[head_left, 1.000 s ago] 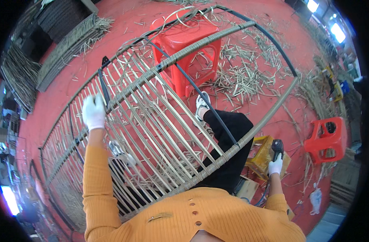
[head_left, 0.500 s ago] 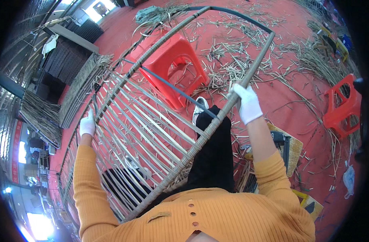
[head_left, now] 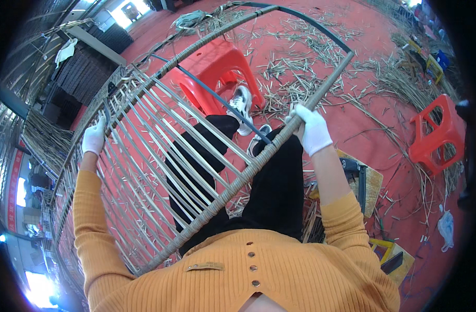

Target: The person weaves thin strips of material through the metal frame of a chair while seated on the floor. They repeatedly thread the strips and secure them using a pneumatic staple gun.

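Observation:
A large frame (head_left: pixel 228 190) with metal edges, rails wrapped in rattan-like strand and many pale slats lies slantwise across my lap. My right hand (head_left: pixel 315 129), in a white glove, is closed round its near wrapped rail, right of a thin dark cross bar. On the far left side my left hand (head_left: pixel 93 137), also gloved in white, grips the far rail beside the slat ends. The left fingers are partly hidden behind the rail. The frame's right end is a bare curved metal bar (head_left: pixel 312 21) without slats.
A red plastic stool (head_left: pixel 213 65) stands beyond the frame, with a second red stool (head_left: pixel 439 136) at the right. Cut stalks (head_left: pixel 300 70) litter the red floor. A stapler-like tool (head_left: pixel 360 179) lies on a wooden stool by my right arm. Stacked dark panels (head_left: pixel 84 73) stand far left.
My left hand has moved left and slightly up with the frame, still holding it. Both hands keep their grip. One of my feet has moved forward near the red stool.

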Demonstrator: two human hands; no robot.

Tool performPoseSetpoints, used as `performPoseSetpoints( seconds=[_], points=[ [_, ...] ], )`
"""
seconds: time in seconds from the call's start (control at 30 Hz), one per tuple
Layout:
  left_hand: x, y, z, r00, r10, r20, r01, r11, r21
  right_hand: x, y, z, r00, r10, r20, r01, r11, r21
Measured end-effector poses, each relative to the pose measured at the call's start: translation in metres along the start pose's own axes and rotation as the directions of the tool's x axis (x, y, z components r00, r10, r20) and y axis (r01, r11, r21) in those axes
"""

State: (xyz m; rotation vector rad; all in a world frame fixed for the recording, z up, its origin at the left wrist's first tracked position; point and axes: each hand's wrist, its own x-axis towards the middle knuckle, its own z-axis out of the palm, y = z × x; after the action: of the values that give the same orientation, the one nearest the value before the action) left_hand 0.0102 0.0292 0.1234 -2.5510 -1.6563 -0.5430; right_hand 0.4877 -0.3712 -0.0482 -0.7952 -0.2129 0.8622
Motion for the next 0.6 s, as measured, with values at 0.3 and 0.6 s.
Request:
performPoseSetpoints(
  seconds=[0.3, 0.6],
  points=[
    [-0.017, -0.026, -0.015, 0.959, 0.282, -0.012, -0.261, 0.902, 0.344, -0.065, 0.010, -0.007, 0.991, 0.132, 0.028, -0.128, 0.984, -0.122],
    [-0.039, -0.061, -0.044, 0.974, 0.224, -0.019, -0.204, 0.915, 0.349, -0.085, 0.029, 0.000, 0.992, 0.088, 0.092, -0.074, 0.986, -0.149]
  ],
)
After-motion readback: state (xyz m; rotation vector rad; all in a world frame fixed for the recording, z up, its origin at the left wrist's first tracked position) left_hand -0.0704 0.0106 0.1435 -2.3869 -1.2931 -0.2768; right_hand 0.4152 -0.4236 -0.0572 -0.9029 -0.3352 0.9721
